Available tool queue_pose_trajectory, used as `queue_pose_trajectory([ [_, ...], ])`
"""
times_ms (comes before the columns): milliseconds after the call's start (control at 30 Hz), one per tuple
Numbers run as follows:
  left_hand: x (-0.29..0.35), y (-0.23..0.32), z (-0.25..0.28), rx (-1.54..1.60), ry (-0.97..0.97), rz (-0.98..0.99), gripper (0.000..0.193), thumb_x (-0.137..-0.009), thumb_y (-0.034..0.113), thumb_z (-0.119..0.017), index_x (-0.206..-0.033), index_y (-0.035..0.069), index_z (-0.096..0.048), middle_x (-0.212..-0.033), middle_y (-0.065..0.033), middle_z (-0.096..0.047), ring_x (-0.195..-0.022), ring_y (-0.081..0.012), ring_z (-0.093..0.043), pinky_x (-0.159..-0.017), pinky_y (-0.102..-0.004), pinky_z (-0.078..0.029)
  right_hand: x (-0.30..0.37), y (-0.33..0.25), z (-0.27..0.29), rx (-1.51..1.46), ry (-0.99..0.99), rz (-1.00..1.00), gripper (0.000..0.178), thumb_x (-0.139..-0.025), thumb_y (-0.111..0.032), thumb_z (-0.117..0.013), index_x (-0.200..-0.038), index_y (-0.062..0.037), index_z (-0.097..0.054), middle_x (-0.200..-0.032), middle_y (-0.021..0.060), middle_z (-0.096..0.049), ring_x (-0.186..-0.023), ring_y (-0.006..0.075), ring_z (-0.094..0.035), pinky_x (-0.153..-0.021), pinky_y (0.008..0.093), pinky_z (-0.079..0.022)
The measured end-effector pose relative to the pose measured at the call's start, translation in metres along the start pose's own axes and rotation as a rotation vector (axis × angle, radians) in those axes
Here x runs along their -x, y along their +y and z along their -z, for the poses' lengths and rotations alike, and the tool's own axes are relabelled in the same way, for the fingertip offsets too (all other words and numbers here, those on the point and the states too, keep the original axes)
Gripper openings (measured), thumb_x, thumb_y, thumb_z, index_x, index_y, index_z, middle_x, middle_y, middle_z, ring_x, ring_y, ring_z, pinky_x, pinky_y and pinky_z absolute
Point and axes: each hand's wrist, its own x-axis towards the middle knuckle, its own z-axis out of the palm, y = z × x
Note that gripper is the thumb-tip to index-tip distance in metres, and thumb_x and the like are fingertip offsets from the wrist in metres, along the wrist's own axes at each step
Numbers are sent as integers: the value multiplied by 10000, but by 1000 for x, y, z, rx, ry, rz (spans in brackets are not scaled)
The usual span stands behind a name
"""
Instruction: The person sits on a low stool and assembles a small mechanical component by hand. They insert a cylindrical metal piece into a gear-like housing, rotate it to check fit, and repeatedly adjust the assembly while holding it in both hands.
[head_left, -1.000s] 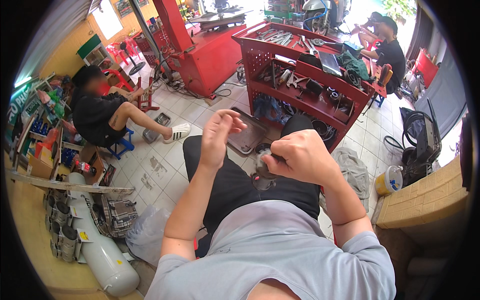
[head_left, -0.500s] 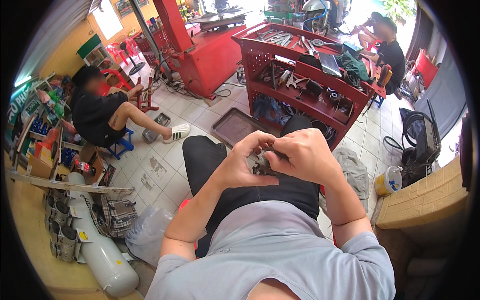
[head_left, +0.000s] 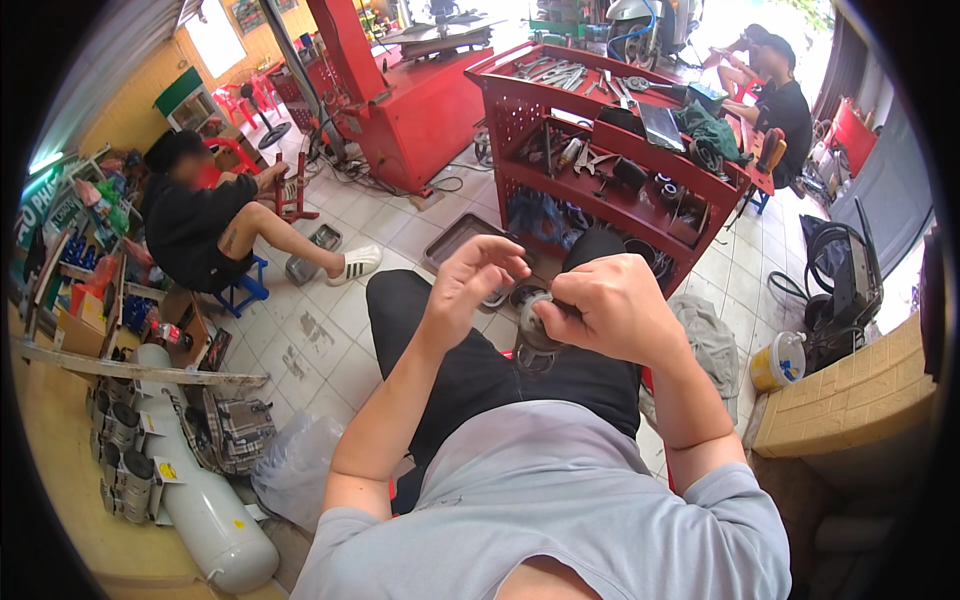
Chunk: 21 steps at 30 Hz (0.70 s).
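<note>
Right hand (head_left: 612, 305) has fingers closed round a grey metal part (head_left: 534, 326), roundish w/ dull surface, above black cloth trousers (head_left: 478, 380); left hand (head_left: 468, 292), half open w/ curved fingers, is empty, nr. the shallow rect. tray (head_left: 447, 241)

A dull grey metal part (head_left: 534, 323) is held above trousers (head_left: 402, 312) of matt black cloth. Shiny metal wrenches (head_left: 565, 76) lie near the left edge of a red-painted metal cart (head_left: 515, 110); the floor tiles (head_left: 340, 368) look smooth.
</note>
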Motion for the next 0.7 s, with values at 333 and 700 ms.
queue_pose_trajectory([
  [333, 8, 21, -30, -171, -271, 79, 812, -543, 83, -868, -1241, 16, -457, -1133, -49, -533, -1103, -162, -492, -962, -309, -355, 3, 4, -7, -40, 40, -11, 224, -741, -251, -639, -600, -81, -598, -517, 69, -547, -483, 252, -560, -434, 350, -410],
  [700, -8, 1, 4, 216, 190, 41, 360, -876, 201, -620, -1153, 15, -484, -1039, -94, -595, -1003, -184, -584, -836, -296, -456, 2, -1, -1, -71, 90, 41, 281, -700, -191, -658, -528, -68, -473, -481, 72, -450, -446, 256, -493, -415, 353, -373],
])
